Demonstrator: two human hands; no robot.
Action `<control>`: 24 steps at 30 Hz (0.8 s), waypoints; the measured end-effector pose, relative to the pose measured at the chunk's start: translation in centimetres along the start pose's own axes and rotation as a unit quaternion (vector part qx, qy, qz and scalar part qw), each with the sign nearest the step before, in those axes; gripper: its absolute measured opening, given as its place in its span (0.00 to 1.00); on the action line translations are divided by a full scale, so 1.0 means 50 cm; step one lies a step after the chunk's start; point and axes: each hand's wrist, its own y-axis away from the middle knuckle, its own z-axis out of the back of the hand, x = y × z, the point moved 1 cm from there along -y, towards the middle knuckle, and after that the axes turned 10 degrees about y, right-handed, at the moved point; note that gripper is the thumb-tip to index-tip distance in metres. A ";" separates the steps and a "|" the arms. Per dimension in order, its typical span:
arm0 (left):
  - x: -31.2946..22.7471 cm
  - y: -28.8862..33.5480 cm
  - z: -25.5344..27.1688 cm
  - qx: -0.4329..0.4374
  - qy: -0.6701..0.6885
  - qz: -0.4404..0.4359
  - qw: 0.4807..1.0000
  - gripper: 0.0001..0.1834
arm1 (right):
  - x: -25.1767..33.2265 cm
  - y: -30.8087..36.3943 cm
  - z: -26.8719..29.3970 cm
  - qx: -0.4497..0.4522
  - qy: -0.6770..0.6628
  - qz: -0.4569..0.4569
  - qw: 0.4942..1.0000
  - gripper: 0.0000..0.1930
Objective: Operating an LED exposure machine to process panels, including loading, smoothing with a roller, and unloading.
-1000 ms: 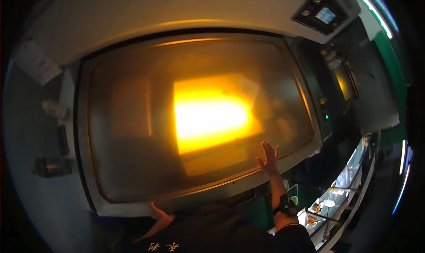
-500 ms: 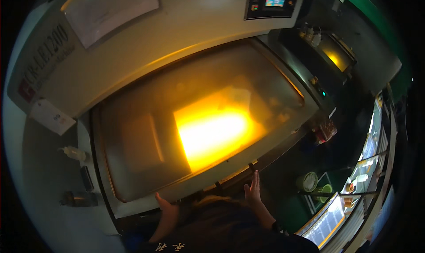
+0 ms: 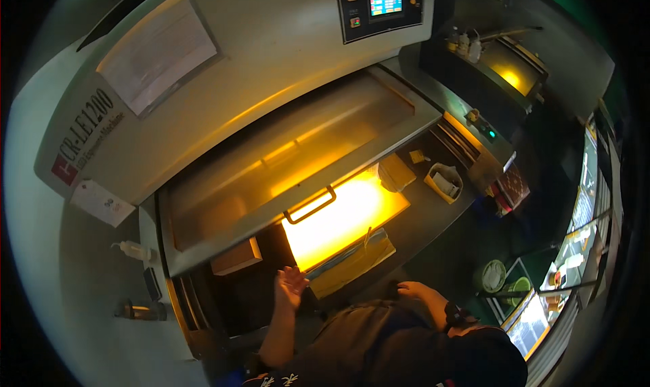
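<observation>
My left hand [image 3: 291,287] is raised with its fingers apart and holds nothing. It is beside the near left corner of a brightly lit yellow panel [image 3: 332,228]. My right hand [image 3: 412,291] is at the front of my body, fingers loosely stretched to the left, with nothing visible in it. Beyond both hands lies a wide framed cover [image 3: 271,177] with a black bar handle [image 3: 310,205], partly under the machine housing. A yellowish flat pad [image 3: 352,265] lies along the panel's near edge.
A brown box [image 3: 237,257] sits left of the panel. To its right are a small open container [image 3: 444,182] and a yellow block [image 3: 418,157]. A control screen [image 3: 386,2] is on the housing; a bottle [image 3: 135,251] stands at left. Green-rimmed tubs [image 3: 493,276] are at lower right.
The framed cover has slid away from me toward the housing, uncovering the lit panel, pad and boxes. My left hand has moved up and right; my right hand has drawn back toward my body.
</observation>
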 end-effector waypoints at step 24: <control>0.281 -0.149 -0.080 -0.282 -0.031 -0.070 0.956 0.23 | -0.061 0.056 0.309 -0.040 -0.143 0.018 0.989 0.23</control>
